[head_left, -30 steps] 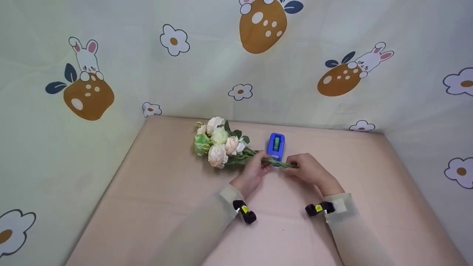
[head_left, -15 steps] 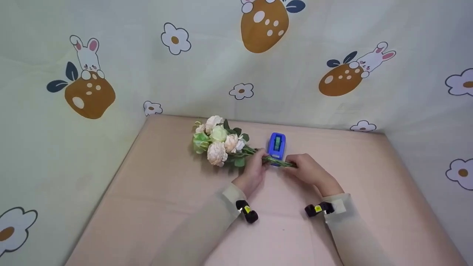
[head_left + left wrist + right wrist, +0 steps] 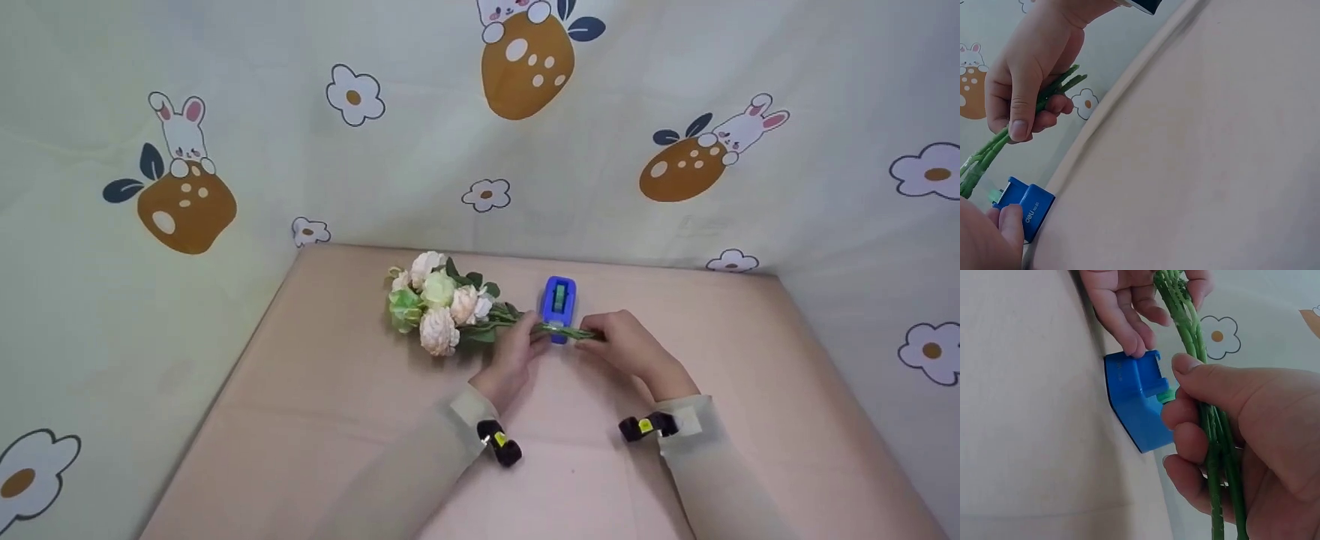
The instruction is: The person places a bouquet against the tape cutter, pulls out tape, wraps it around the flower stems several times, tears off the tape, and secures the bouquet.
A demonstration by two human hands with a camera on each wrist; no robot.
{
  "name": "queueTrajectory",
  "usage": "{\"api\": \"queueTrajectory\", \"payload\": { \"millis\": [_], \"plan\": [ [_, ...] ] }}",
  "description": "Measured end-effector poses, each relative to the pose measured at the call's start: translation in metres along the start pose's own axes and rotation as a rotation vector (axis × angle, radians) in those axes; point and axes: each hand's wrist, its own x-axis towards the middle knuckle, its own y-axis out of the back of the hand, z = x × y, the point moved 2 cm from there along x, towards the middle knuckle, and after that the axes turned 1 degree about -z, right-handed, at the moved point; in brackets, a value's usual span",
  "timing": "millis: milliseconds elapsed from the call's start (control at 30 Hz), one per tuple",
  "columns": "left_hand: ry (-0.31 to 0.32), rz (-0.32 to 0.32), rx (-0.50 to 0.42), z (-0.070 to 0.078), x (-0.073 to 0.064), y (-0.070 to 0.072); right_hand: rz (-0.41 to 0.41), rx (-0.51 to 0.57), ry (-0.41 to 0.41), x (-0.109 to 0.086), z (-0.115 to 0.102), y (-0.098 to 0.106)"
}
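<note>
A bouquet of artificial-looking flowers point(image 3: 439, 289), peach, cream and pale green, lies slantwise in the head view, heads to the left. My left hand point(image 3: 514, 352) holds its green stems about midway, thumb over them. At the stem ends my right hand point(image 3: 622, 341) pinches the bundle; its thumb and curled fingers wrap the stems point(image 3: 1214, 478) in the right wrist view. A blue tape dispenser point(image 3: 559, 300) with a green roll stands just behind the stems. In the right wrist view, fingertips of the left hand touch its top. A shiny clear strip point(image 3: 974, 173) shows on the stems.
A pale pink cloth covers the table point(image 3: 360, 435). Patterned fabric point(image 3: 420, 150) with rabbits and flowers hangs behind and at both sides. Each sleeve carries a black wrist camera, the left one point(image 3: 499, 444) and the right one point(image 3: 647, 426).
The head view has tilted slightly upward. The flower heads have dipped a little toward me and left, so the stems lie more level. Both hands keep their hold.
</note>
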Motion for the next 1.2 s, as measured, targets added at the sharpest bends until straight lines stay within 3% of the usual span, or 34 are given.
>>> {"api": "queueTrajectory", "payload": {
  "millis": [400, 600, 833, 933, 1067, 1200],
  "plan": [
    [-0.071, 0.009, -0.061, -0.006, -0.007, -0.002, 0.043, 0.023, 0.077, -0.005, -0.004, 0.005],
    [-0.066, -0.056, -0.037, -0.006, -0.014, -0.001, 0.013, 0.04, 0.066, -0.009, -0.012, 0.013],
    [-0.129, -0.115, -0.038, -0.002, -0.024, -0.001, -0.045, 0.075, 0.064, -0.014, -0.025, 0.025],
    [-0.119, -0.114, -0.023, 0.0, -0.025, -0.002, -0.036, 0.041, 0.059, -0.015, -0.027, 0.026],
    [-0.103, -0.058, -0.042, 0.004, -0.026, -0.001, 0.0, -0.002, 0.064, -0.014, -0.032, 0.025],
    [-0.03, -0.049, -0.099, 0.008, -0.029, 0.0, 0.042, -0.024, 0.053, -0.015, -0.034, 0.024]
  ]
}}
